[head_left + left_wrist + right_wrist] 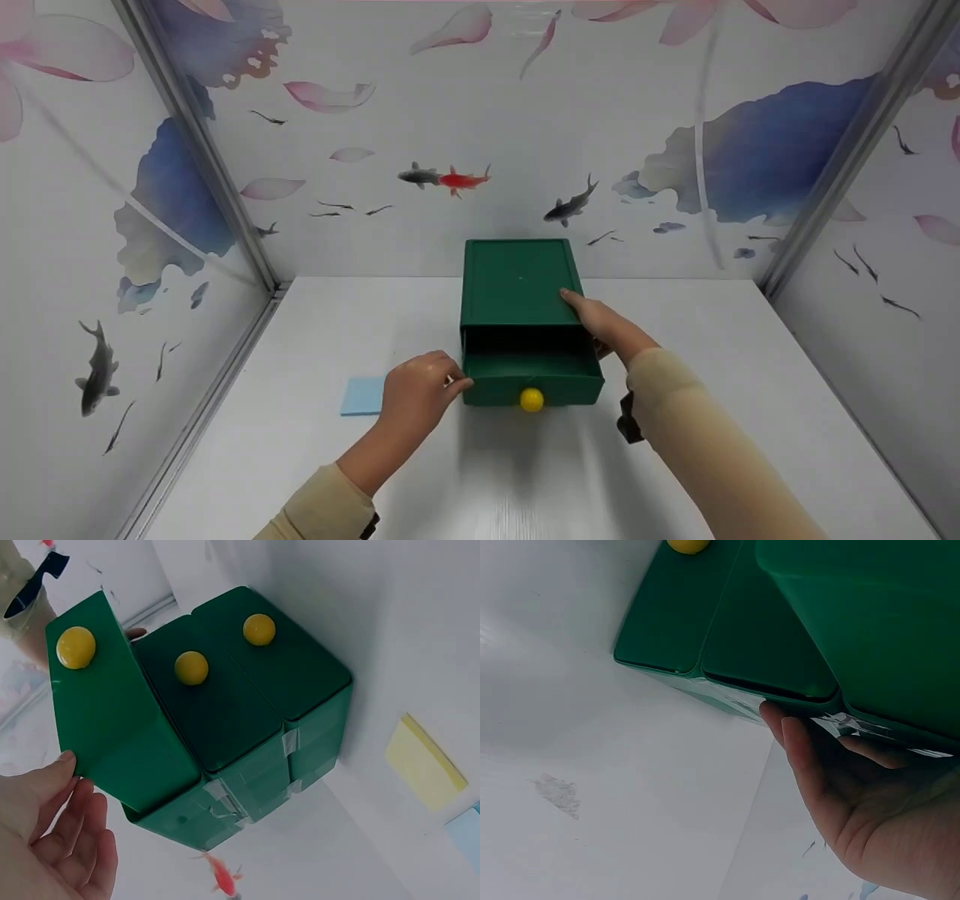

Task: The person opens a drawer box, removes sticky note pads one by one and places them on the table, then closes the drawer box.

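A green drawer cabinet stands on the white table, its top drawer pulled partly out, showing a dark interior. That drawer has a yellow round knob. My left hand pinches the drawer's left front corner between thumb and fingers. At the cabinet's right side is my right hand, thumb on the top edge and fingers against the side wall, as the right wrist view also shows. Two lower drawers, each with a yellow knob, are closed in the left wrist view. Clear tape joins the cabinet's tiers.
A light blue pad lies on the table left of the cabinet, partly hidden by my left hand. A yellow sticky-note pad shows near it in the left wrist view. White printed panels enclose the table's back and sides.
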The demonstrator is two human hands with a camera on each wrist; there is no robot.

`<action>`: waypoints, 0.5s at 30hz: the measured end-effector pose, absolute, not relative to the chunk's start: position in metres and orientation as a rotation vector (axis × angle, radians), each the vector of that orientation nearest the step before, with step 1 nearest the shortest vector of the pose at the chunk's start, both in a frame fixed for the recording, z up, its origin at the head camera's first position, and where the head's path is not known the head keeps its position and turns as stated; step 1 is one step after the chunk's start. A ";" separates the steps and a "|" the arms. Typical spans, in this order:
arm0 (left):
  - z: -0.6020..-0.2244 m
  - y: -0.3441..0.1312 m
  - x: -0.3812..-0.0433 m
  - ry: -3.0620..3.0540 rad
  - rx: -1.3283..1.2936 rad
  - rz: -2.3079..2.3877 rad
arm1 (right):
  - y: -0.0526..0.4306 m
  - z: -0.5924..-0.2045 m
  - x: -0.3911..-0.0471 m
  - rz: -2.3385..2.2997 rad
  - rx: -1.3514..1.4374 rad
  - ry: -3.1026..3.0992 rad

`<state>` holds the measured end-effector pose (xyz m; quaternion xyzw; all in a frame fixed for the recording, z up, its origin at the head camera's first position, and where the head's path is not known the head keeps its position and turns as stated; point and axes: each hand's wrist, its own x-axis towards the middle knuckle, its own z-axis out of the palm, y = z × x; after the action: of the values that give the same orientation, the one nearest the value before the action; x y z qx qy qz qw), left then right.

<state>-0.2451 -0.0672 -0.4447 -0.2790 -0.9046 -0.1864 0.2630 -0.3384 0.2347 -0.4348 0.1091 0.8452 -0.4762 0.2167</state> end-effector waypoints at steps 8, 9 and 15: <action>-0.448 -0.062 -0.263 -2.435 -0.713 -0.528 | 0.236 -0.435 -0.340 -1.323 0.333 2.312; -0.448 -0.062 -0.266 -2.438 -0.709 -0.534 | 0.236 -0.435 -0.339 -1.331 0.341 2.307; -0.444 -0.058 -0.278 -2.473 -0.665 -0.550 | 0.236 -0.436 -0.340 -1.370 0.351 2.280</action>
<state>-0.2780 -0.0581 -0.4445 -0.2451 -0.9122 -0.2028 0.2581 -0.3405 0.2359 -0.4357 0.1273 0.8276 -0.4972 0.2275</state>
